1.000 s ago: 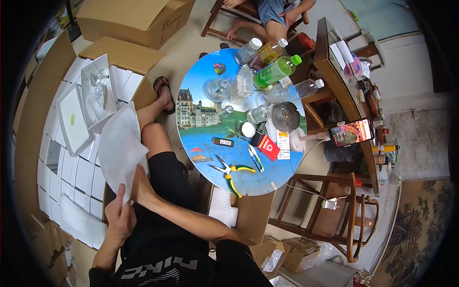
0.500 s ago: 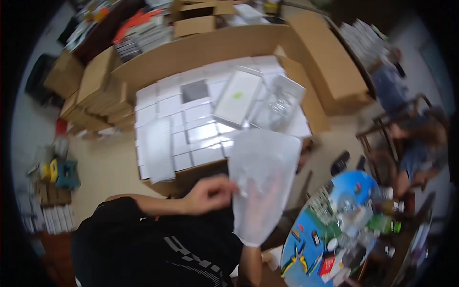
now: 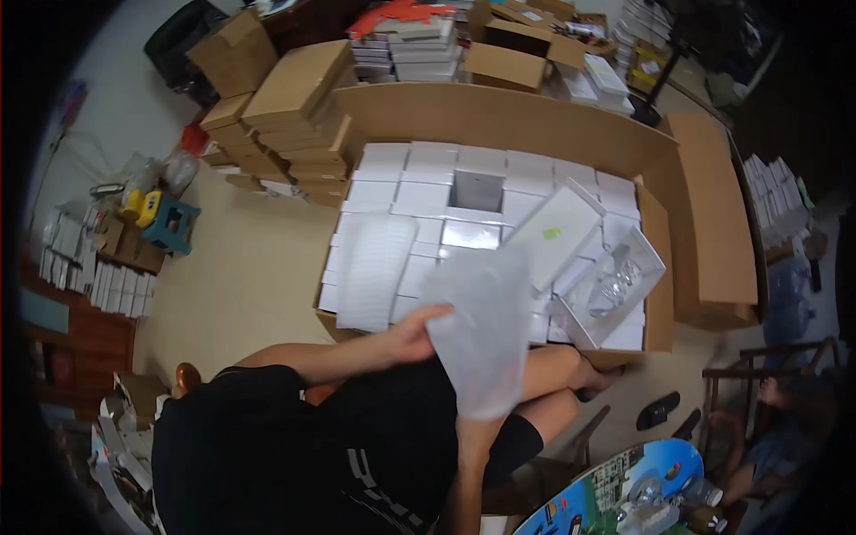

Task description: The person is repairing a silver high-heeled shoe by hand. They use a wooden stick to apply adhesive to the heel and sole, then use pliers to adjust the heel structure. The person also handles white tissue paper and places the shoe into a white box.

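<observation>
A frosted translucent plastic bag (image 3: pixel 481 312) hangs in front of me, over the near side of a large carton. My left hand (image 3: pixel 415 334) pinches its left edge between thumb and fingers. At the bag's lower end my right hand (image 3: pixel 484 412) goes into or behind it; only the wrist shows plainly, and the plastic veils the fingers. Past the bag, a shallow white box part with a green sticker (image 3: pixel 555 234) lies tilted on the packed boxes. Beside it, an open white box (image 3: pixel 613 287) holds clear crumpled plastic. A white foam sleeve (image 3: pixel 374 272) lies to the left.
The large carton (image 3: pixel 499 111) holds rows of white boxes (image 3: pixel 423 198), with one gap among them. Brown cartons (image 3: pixel 299 89) are stacked at far left. A blue-topped table (image 3: pixel 571 508) with bottles stands at lower right, near another person (image 3: pixel 785 419) seated at the right edge.
My view has swung, so the carton sits further right and the table lower. My left hand now grips the bag's edge. The fingers seen spread through the plastic before are now obscured.
</observation>
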Demonstrator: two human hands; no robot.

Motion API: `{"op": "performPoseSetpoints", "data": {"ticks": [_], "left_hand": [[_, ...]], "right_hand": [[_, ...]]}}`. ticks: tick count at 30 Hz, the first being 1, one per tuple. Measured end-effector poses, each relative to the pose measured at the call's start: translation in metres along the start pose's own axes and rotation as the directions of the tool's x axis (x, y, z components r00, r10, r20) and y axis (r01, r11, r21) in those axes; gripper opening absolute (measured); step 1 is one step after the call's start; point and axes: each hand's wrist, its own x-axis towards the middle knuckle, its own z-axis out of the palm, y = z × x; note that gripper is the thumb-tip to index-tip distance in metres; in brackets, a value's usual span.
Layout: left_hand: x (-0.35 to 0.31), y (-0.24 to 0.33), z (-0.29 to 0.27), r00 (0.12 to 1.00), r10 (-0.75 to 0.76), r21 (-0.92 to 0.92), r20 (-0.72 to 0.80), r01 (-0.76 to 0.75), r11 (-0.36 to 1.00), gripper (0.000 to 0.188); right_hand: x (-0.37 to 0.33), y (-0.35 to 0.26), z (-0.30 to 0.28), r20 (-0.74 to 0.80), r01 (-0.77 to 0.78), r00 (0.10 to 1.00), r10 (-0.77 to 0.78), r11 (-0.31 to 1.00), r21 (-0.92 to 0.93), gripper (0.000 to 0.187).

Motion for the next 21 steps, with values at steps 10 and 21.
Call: {"op": "performPoseSetpoints", "data": {"ticks": [10, 21], "left_hand": [[-0.009, 0.099, -0.107, 0.906, 0.274, 0.337, -0.321, -0.161, 0.928, 0.049], [0.118, -0.02, 0.121, 0.928, 0.235, 0.953, 0.289, -0.303, 0.028, 0.071]], "right_hand": [[-0.07, 0.08, -0.038, -0.12, -0.465, 0.871, 0.476, 0.722, -0.513, 0.077], [-0.078, 0.101, -0.051, -0.166, -0.62, 0.755, 0.634, 0.608, -0.496, 0.094]]}}
